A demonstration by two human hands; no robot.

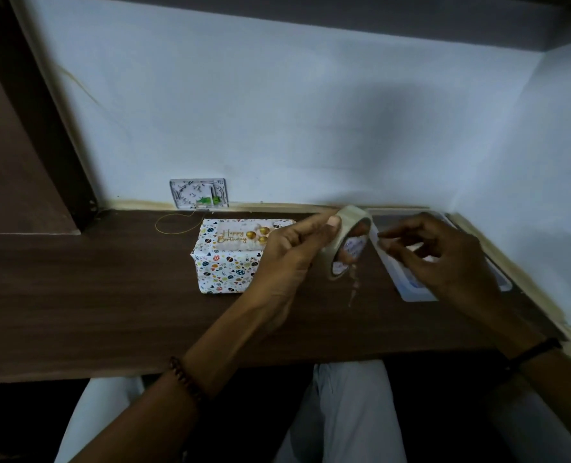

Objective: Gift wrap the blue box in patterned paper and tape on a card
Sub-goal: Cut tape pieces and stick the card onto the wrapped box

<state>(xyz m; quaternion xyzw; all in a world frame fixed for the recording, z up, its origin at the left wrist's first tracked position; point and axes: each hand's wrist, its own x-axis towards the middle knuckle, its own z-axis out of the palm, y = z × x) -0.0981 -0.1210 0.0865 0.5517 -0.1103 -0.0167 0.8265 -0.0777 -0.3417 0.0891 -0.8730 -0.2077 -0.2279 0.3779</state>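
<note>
Position: the wrapped box (224,269) sits flat on the desk (110,295), at 9 o'clock from the tape roll (351,217), with the card (240,236) lying on its top face. No tape on the card can be made out.

Left hand (290,255): grips the tape roll clear of the desk, thumb (333,222) pressed on the outer band, the other fingers curled around the far side.

Right hand (451,259): at 3 o'clock from the roll, fingers curled narrow, thumb and forefinger tips (382,236) drawn together close to the roll. Whether clear film lies between them cannot be determined. A pale tray (411,294) lies beneath this hand.

Handling, judged:
- Roll: light and rigid. Hold by the rim and core as shown. The film is likely thin and self-clinging, so take it by the extreme end only.
- Box: probably light, with stiff faces. The paper skin can tear or crease at the folded ends (press on flat faces, not on corners).
- Card: thin and loose, so it will probably slide. Pin one edge with a fingertip before laying tape across it.
</note>
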